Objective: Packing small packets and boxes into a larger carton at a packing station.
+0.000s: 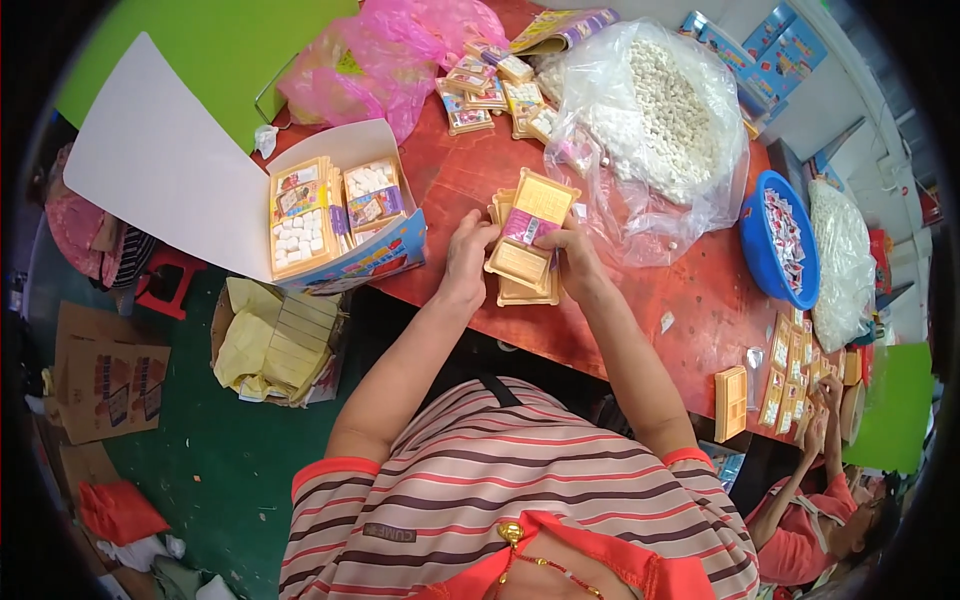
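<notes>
In front of me, over the near part of the red table, I hold a small stack of tan plastic trays. The upper one is face down and tilted, with a pink and purple printed sleeve round its middle. My left hand grips the stack's left edge, its fingers partly hidden. On the other side my right hand is closed on the right edge, thumb pressed on the sleeve. Left of my hands, an open printed carton contains sleeved trays with small white pieces in them.
Several sleeved trays lie in a loose pile behind, near a pink plastic bag. A clear bag of white pieces and a blue basin of small packets stand to the right. Another person handles trays at far right.
</notes>
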Demonstrator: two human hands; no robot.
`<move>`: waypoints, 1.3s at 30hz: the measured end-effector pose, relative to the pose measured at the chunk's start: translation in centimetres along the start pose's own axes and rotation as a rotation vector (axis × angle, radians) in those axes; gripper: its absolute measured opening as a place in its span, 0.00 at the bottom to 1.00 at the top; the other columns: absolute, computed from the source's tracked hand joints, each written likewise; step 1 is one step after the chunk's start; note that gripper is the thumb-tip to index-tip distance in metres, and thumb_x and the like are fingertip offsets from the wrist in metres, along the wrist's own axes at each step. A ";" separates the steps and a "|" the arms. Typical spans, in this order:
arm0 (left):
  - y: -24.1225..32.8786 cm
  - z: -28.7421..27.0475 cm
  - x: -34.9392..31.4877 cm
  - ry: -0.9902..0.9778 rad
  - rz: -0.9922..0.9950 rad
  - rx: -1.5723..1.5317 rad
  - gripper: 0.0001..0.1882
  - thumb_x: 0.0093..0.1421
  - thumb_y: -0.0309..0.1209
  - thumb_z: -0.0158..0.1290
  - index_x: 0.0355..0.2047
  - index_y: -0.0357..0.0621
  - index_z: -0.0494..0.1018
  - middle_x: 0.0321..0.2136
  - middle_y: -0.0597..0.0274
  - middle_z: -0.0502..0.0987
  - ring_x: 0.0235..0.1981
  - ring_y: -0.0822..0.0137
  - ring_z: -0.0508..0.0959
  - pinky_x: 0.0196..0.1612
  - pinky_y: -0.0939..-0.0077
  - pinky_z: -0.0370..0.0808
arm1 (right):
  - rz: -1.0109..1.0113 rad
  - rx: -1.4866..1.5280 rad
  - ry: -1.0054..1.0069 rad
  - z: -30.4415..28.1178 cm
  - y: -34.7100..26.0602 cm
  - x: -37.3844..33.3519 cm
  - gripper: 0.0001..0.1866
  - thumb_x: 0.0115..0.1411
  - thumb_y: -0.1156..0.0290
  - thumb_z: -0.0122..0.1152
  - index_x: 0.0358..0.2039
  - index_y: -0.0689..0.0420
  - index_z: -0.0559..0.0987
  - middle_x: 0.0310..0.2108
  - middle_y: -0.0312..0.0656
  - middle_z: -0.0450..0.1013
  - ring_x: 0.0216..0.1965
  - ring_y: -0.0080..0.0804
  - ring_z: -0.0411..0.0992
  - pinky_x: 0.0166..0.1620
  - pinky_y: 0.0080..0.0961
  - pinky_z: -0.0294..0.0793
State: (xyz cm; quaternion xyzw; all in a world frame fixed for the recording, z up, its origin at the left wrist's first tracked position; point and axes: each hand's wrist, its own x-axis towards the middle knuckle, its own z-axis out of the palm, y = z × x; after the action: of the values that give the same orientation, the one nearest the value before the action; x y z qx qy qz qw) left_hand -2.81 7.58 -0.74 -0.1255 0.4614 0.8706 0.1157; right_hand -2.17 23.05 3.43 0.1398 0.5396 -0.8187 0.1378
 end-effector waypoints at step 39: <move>-3.4 1.3 -2.8 -0.539 0.694 0.673 0.53 0.53 0.42 0.56 0.66 0.33 0.34 0.63 0.40 0.48 0.63 0.46 0.53 0.65 0.59 0.49 | -0.861 -0.457 -0.060 -3.9 3.3 -5.0 0.61 0.46 0.69 0.68 0.67 0.63 0.31 0.60 0.52 0.57 0.59 0.45 0.60 0.61 0.38 0.58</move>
State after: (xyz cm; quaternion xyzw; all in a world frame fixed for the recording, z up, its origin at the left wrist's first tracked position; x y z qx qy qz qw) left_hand 0.80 10.31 -1.79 0.3050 0.6827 0.6634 -0.0302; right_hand 4.04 25.74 1.07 -0.1536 0.7102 -0.6655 -0.1704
